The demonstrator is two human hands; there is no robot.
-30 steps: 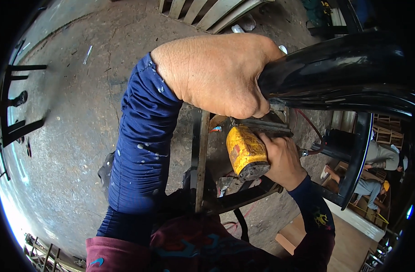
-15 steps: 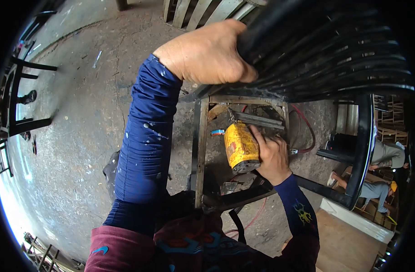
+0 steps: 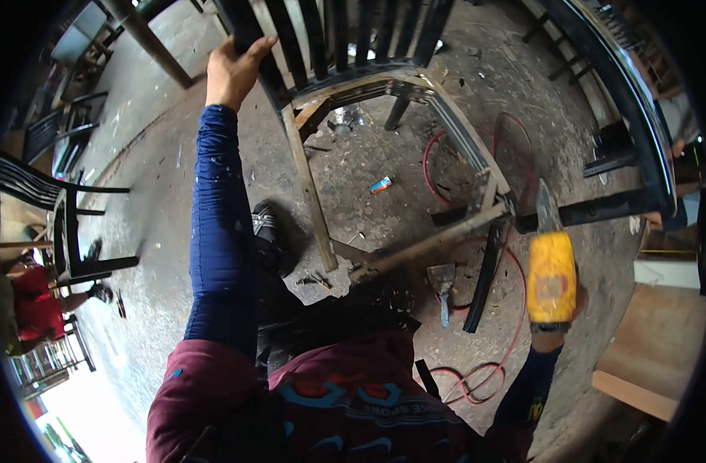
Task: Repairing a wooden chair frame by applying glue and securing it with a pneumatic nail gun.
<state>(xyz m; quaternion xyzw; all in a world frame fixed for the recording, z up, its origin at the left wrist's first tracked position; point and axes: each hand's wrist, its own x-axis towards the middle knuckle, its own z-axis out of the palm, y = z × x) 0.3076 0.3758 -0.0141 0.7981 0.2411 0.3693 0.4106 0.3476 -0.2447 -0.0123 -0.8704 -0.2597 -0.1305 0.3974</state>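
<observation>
My left hand (image 3: pixel 231 71) is closed around the dark outer post of a wooden chair back (image 3: pixel 341 35). The chair has no seat panel; its bare wooden seat frame (image 3: pixel 310 189) points toward me, with the floor showing through. To the right of the frame, my right hand (image 3: pixel 580 302) holds a worn yellow plastic container (image 3: pixel 552 278) with a dark end and a grey pointed tip. That container hides most of the right hand's fingers. On the floor inside the frame lies a small blue and red lighter (image 3: pixel 381 185).
A scraper with a blue handle (image 3: pixel 443 292), a black strip (image 3: pixel 486 279) and a looped red hose (image 3: pixel 515 324) lie on the floor. Dark chairs (image 3: pixel 75 224) stand at left, near a person in red (image 3: pixel 40 297). A wooden board (image 3: pixel 650 347) is at right.
The chair back has swung away and to the left with my left hand. My right hand has drawn the yellow container out from over the seat frame to the right.
</observation>
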